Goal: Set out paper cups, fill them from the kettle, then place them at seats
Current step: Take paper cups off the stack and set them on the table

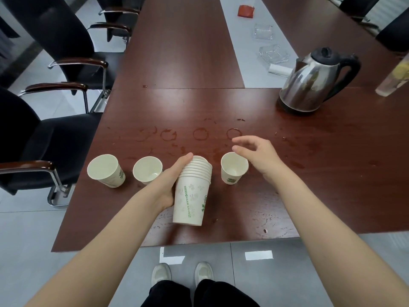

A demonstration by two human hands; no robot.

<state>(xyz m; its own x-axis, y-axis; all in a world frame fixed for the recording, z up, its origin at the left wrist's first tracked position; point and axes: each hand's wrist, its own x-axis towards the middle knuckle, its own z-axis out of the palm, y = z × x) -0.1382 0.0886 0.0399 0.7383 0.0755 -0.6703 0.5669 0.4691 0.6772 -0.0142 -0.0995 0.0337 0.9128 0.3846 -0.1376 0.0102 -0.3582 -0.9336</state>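
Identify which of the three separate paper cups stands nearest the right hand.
The white paper cup right of the held stack of paper cups, beside the right hand; the other two cups stand left of the stack.

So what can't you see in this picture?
Head view: water inside the steel kettle, hidden by its shut black lid.
Fingers of the left hand, hidden behind the white paper cup stack.
Its green print: too small to read.
The tall clear glass, cut by the right edge.

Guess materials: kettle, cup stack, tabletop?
Kettle: likely stainless steel, mirror-like reflections; black handle looks plastic. Cup stack: matte printed paper, thin rolled rims. Tabletop: glossy reddish wood grain, veneer or laminate, cannot tell which.
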